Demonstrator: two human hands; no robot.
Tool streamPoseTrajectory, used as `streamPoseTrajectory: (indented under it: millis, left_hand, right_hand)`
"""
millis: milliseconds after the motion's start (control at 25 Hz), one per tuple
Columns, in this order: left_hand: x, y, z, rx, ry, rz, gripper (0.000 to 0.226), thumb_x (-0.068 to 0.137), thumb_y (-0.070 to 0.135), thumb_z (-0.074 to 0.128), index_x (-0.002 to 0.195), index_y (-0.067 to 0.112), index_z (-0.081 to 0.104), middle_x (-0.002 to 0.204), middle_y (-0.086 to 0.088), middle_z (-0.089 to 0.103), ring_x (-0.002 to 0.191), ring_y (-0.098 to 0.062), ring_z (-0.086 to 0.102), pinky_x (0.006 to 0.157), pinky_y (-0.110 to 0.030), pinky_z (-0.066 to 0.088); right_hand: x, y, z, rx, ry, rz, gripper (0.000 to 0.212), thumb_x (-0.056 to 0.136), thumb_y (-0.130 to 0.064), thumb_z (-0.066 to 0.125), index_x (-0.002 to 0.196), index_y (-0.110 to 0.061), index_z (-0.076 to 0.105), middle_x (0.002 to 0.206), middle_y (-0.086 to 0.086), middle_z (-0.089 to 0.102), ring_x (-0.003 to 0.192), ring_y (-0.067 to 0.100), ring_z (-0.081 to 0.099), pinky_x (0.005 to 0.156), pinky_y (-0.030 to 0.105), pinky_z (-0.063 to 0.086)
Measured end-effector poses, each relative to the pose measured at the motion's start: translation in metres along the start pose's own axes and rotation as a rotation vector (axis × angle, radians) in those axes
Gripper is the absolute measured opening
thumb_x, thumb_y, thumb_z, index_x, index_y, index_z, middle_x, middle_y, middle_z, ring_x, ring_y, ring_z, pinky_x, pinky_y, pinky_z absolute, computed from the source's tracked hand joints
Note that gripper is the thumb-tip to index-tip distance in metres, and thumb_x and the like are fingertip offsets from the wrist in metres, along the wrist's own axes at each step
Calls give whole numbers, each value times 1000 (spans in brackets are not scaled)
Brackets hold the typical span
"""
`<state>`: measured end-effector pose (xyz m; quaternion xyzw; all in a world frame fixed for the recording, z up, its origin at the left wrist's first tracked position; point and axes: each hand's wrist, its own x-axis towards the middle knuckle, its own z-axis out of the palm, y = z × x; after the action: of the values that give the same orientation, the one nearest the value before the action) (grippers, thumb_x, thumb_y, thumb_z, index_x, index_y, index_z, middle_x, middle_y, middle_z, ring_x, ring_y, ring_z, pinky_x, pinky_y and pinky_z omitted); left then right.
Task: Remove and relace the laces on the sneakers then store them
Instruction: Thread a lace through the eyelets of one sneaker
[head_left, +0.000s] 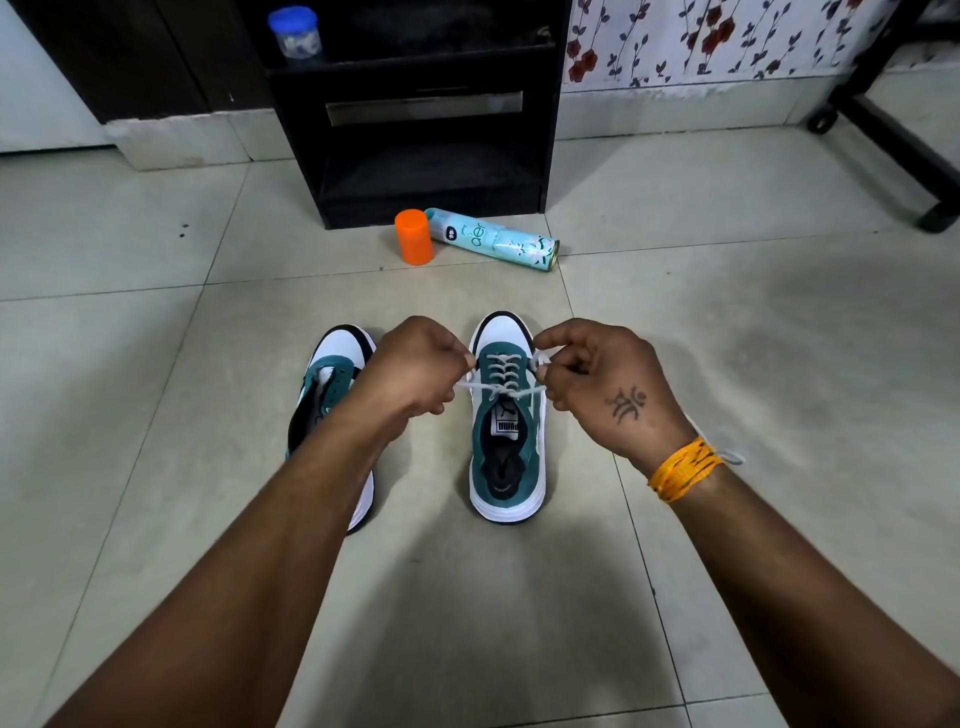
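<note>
Pinching the grey lace (501, 388) from both sides, the left hand (415, 366) and the right hand (602, 384) each have thumb and fingertips closed on one end, drawn out level across the top eyelets of the right sneaker (506, 415). The other fingers of both hands are curled in loosely. That sneaker stands upright on the tiled floor (727, 322), toe pointing away, with the lace crossed up its whole throat. The left sneaker (332, 384) stands just beside it, partly hidden by the left forearm; it seems to have no lace in its eyelets, though the view there is poor.

A lace like this should be soft, light and limp, likely to slip back through the eyelets if tension drops, so hold is best taken near the stiff tips, while the shoe itself is firm enough to take by the heel or collar.

Further off, an orange cap (414, 236) stands touching a teal spray can (493, 239) lying on its side before a black cabinet (426, 114). A blue-lidded jar (294, 32) sits on its shelf. If the sneakers are to be stored in the cabinet, cap and can lie in the path.
</note>
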<state>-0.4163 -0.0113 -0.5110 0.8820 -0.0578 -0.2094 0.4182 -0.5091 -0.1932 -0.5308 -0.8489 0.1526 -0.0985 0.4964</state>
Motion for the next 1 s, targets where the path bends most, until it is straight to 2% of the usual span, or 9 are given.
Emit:
streamPoseTrajectory:
  millis: [80, 160, 320, 480, 560, 640, 760, 880, 1000]
  left_hand:
    - [0, 2, -1, 358, 71, 132, 20, 94, 10, 56, 91, 12, 76, 88, -12, 74, 78, -33, 71, 72, -39, 61]
    - [0, 4, -1, 583, 104, 223, 20, 90, 10, 55, 95, 11, 75, 101, -11, 74, 94, -35, 68, 83, -42, 58]
    - [-6, 8, -1, 807, 66, 242, 12, 95, 22, 61, 93, 12, 67, 102, -10, 70, 96, -34, 64, 73, -37, 47]
    - [-13, 15, -5, 924, 49, 213, 24, 93, 25, 61, 73, 18, 50, 79, -1, 52, 84, -30, 53, 70, -33, 40]
    - [-14, 17, -4, 825, 16, 170, 29, 89, 23, 60, 65, 17, 45, 69, -1, 47, 76, -29, 51, 64, -32, 37]
    - [-12, 15, -3, 573, -5, 95, 28, 86, 24, 62, 63, 8, 56, 62, -4, 51, 66, -29, 50, 59, -29, 35]
    - [-9, 9, 5, -64, -56, -112, 20, 85, 20, 65, 72, 7, 73, 64, -4, 46, 54, -22, 37, 53, -26, 30]
    - [-8, 2, 18, -627, -267, -357, 32, 95, 19, 61, 65, 15, 73, 57, 6, 38, 43, -9, 25, 41, -18, 23]
    - [-8, -3, 30, -761, -333, -428, 36, 97, 16, 58, 61, 19, 64, 54, 8, 38, 39, -5, 26, 38, -16, 24]
  right_hand:
    - [0, -1, -2, -96, -2, -45, 19, 86, -11, 72, 99, -23, 80, 75, -7, 74, 72, 13, 70, 81, 40, 61]
    - [-2, -5, -6, -169, -13, -93, 16, 86, -10, 73, 95, -21, 81, 77, -9, 74, 69, 8, 68, 78, 30, 58]
    - [-7, -12, -10, -343, 1, -263, 11, 85, -14, 73, 91, -23, 77, 83, -9, 70, 70, 9, 63, 68, 27, 45]
    - [-9, -16, -13, -451, -31, -356, 20, 84, -11, 71, 100, -22, 76, 86, -4, 69, 76, 16, 61, 70, 31, 47]
    - [-9, -20, -16, -501, -96, -382, 18, 85, -13, 72, 101, -20, 78, 88, 0, 71, 81, 21, 65, 74, 33, 51]
    - [-9, -25, -17, -562, -157, -382, 10, 85, -15, 73, 93, -20, 78, 85, -1, 72, 82, 24, 66, 74, 37, 52]
    - [-9, -33, -17, -579, -221, -368, 3, 86, -18, 75, 85, -20, 76, 80, -4, 72, 79, 22, 66, 72, 37, 53]
    - [-11, -39, -14, -526, -336, -320, 12, 85, -14, 76, 90, -24, 81, 84, -7, 76, 81, 13, 68, 76, 29, 52]
    - [-9, -41, -8, -435, -402, -272, 16, 84, -11, 77, 91, -25, 82, 80, -10, 75, 74, 3, 67, 75, 20, 52]
